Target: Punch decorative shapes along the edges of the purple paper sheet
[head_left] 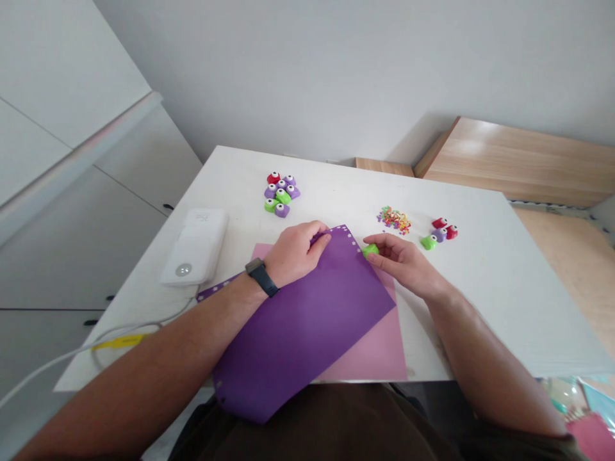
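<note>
A sheet of purple paper (307, 320) lies tilted over pink paper (375, 355), its near corner hanging past the table edge. Small punched shapes run along its upper edges. My left hand (295, 253), wearing a dark watch (262, 276), pinches the paper's upper edge between thumb and fingers. With my right hand (401, 261) I hold a green craft punch (369, 250) at the upper right edge, beside the row of holes. Part of the punch is hidden by my fingers.
Several punches (282, 195) are clustered at the back; others (439, 234) stand at the right. Near them lies a pile of coloured paper cutouts (394, 219). A white power bank (196, 246) with a cable (139, 328) sits on the left of the white table (490, 307).
</note>
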{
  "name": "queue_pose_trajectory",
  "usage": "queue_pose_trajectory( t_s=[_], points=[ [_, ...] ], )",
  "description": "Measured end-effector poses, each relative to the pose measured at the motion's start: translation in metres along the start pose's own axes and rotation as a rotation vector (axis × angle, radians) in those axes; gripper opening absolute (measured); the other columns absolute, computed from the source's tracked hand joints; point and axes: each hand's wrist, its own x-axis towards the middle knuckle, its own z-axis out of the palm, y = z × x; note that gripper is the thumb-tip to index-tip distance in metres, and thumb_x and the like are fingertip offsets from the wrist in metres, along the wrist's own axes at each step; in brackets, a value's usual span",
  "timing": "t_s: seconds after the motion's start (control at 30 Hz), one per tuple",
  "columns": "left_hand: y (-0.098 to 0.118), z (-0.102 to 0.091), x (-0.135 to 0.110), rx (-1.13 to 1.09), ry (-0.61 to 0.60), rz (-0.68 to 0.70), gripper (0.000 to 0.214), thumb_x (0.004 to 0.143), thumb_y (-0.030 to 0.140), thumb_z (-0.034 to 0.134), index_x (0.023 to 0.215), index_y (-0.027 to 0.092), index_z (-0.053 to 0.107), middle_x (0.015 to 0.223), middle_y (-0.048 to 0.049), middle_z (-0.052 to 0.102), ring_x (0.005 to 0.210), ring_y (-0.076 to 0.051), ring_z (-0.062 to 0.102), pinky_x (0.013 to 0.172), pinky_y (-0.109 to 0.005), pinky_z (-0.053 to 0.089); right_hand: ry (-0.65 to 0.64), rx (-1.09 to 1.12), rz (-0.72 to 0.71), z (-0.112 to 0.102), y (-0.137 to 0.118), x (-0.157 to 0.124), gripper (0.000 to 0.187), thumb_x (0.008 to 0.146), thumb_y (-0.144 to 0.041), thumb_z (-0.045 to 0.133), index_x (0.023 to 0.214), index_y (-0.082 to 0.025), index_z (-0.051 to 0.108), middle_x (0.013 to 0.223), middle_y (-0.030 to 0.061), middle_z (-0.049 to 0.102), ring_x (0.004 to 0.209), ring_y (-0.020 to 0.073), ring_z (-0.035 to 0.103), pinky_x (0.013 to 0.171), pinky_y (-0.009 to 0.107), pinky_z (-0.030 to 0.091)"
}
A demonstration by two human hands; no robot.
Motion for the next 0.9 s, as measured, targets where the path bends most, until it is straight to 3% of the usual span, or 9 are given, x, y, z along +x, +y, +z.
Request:
queue_pose_trajectory(
  t_s=[0.27, 0.47, 0.57, 0.67, 0.77, 0.9],
  points=[
    [-0.001, 0.001, 0.000, 0.001, 0.006, 0.009, 0.019, 0.101, 0.034, 0.052, 0.100, 0.020, 0.066, 0.096, -0.0019, 0.073, 0.088, -0.019, 0.068, 0.079, -0.032, 0.046, -0.001, 0.024, -0.026, 0.001, -0.001, 0.000, 0.042, 0.085, -0.043, 0.076, 0.120, -0.021, 0.064, 0.100, 0.0053, 0.069, 0.088, 0.0179, 0.066, 0.082, 0.035, 0.055],
    [0.000, 0.001, 0.000, 0.008, 0.004, 0.007, 0.020, 0.101, 0.034, 0.051, 0.100, 0.020, 0.066, 0.096, -0.0024, 0.074, 0.087, -0.019, 0.068, 0.078, -0.033, 0.046, 0.082, -0.262, -0.059, 0.005, 0.001, 0.000, 0.043, 0.088, -0.047, 0.072, 0.122, -0.023, 0.064, 0.100, 0.0054, 0.068, 0.081, 0.0170, 0.063, 0.074, 0.034, 0.053],
    [-0.001, 0.001, 0.000, 0.008, 0.001, 0.007, 0.021, 0.101, 0.034, 0.050, 0.103, 0.021, 0.066, 0.099, -0.0029, 0.074, 0.089, -0.020, 0.068, 0.079, -0.033, 0.047, 0.095, -0.409, -0.117, 0.007, -0.011, -0.006, 0.039, 0.085, -0.048, 0.076, 0.112, -0.022, 0.064, 0.089, 0.0025, 0.065, 0.072, 0.0150, 0.057, 0.066, 0.031, 0.048],
    [-0.001, 0.001, 0.000, 0.010, -0.004, 0.007, 0.021, 0.101, 0.034, 0.050, 0.103, 0.021, 0.066, 0.099, -0.0030, 0.074, 0.090, -0.020, 0.069, 0.079, -0.033, 0.047, -0.008, -0.519, -0.157, 0.009, -0.026, -0.016, 0.039, 0.079, -0.050, 0.081, 0.098, -0.022, 0.061, 0.081, -0.0001, 0.061, 0.068, 0.0140, 0.052, 0.063, 0.030, 0.045],
    [-0.002, 0.001, 0.001, 0.007, -0.010, -0.001, 0.021, 0.101, 0.034, 0.050, 0.103, 0.021, 0.066, 0.099, -0.0031, 0.074, 0.090, -0.020, 0.069, 0.080, -0.033, 0.047, -0.152, -0.653, -0.166, 0.013, -0.034, -0.022, 0.048, 0.074, -0.051, 0.085, 0.104, -0.024, 0.061, 0.084, -0.0003, 0.064, 0.071, 0.0156, 0.055, 0.065, 0.030, 0.045],
    [-0.003, 0.001, 0.000, 0.010, -0.014, -0.005, 0.021, 0.101, 0.035, 0.050, 0.103, 0.021, 0.066, 0.100, -0.0034, 0.074, 0.091, -0.021, 0.069, 0.081, -0.033, 0.048, -0.185, -0.785, -0.258, 0.019, -0.030, -0.023, 0.032, 0.082, -0.039, 0.078, 0.106, -0.023, 0.063, 0.093, 0.0028, 0.068, 0.084, 0.0193, 0.061, 0.079, 0.033, 0.048]
  ],
)
